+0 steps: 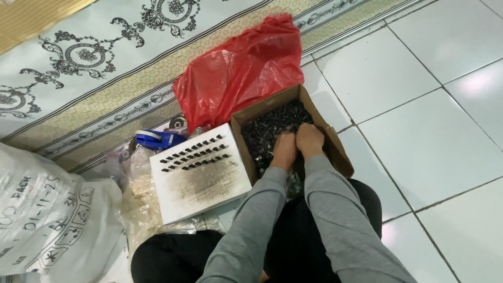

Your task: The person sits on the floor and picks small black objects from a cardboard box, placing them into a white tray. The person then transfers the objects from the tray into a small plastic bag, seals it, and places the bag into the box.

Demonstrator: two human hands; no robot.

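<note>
Near: person seated on tiled floor (419,105), grey sleeves reaching forward.

Left hand (284,149) and right hand (310,139): side by side, touching, both sunk fingers-down into the parts; whether either has closed on any, I cannot tell.

Parts (267,131): small, dark, heaped in the box (335,149), straight ahead of both hands, neither hand nearer. Box's long axis runs away from the person.

Left of box, touching: white board (204,183) with rows of parts seated along its far edge.

Far: tape dispenser (157,139), red bag (241,73), mat (105,63).
</note>
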